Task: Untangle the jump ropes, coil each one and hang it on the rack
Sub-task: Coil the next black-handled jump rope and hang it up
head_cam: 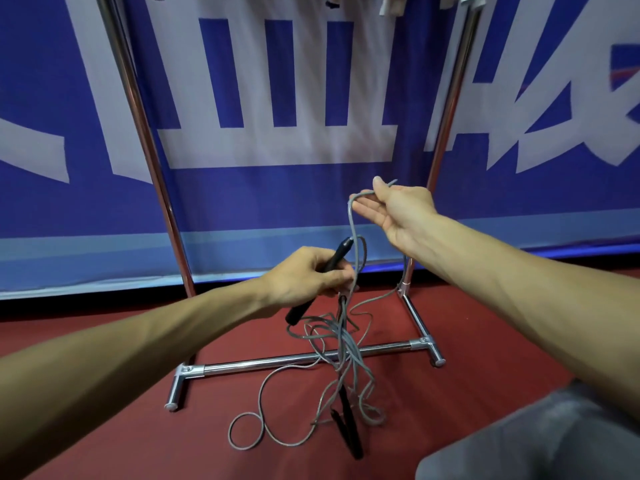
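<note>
Grey cord (pixel 350 221) pinched by right hand (pixel 398 213) at 1 o'clock; left hand (pixel 304 275) grips black handle (pixel 337 254). Jump ropes (pixel 341 344) lie tangled at 6 o'clock by rack (pixel 263 363); coiling and hanging apparently remain.

A handle (pixel 337 255) was held within the fingers of the left hand (pixel 304 276); a cord (pixel 351 220) was pinched at the fingers of the right hand (pixel 398 211), higher up. Below them, tangled ropes (pixel 346 358) were spread across the rack's base bar (pixel 259 364).

Rack (pixel 304 358) shiny chromed metal; rope cords (pixel 352 223) smooth plastic; handles (pixel 337 256) matt; floor (pixel 242 334) matt
</note>
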A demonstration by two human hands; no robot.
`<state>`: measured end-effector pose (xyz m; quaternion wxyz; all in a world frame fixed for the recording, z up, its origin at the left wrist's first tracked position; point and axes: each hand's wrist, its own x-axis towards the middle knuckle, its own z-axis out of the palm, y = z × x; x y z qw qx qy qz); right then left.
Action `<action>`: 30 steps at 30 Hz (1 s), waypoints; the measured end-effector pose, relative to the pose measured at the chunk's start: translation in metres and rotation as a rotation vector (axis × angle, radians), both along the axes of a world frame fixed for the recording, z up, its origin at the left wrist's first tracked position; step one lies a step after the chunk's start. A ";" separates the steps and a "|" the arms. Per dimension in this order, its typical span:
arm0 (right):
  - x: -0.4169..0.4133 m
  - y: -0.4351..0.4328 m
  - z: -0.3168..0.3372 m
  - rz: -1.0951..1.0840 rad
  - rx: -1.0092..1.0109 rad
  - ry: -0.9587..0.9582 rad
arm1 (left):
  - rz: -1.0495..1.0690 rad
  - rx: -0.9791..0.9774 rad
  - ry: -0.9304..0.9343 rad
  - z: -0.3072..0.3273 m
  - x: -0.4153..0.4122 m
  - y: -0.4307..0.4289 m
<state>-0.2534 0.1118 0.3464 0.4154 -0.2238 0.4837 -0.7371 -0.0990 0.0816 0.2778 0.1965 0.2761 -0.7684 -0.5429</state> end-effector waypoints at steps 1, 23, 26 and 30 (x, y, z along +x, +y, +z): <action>-0.001 0.000 -0.002 -0.001 0.013 -0.002 | -0.004 -0.007 -0.026 0.000 0.000 0.000; 0.023 0.028 -0.050 0.822 0.327 0.806 | 0.419 0.114 0.443 0.073 0.025 -0.011; 0.022 0.027 -0.057 0.598 0.273 1.166 | 0.509 0.056 0.455 0.073 0.032 -0.016; 0.015 0.035 -0.067 0.547 0.299 1.457 | 0.726 -0.025 0.530 0.082 0.045 -0.033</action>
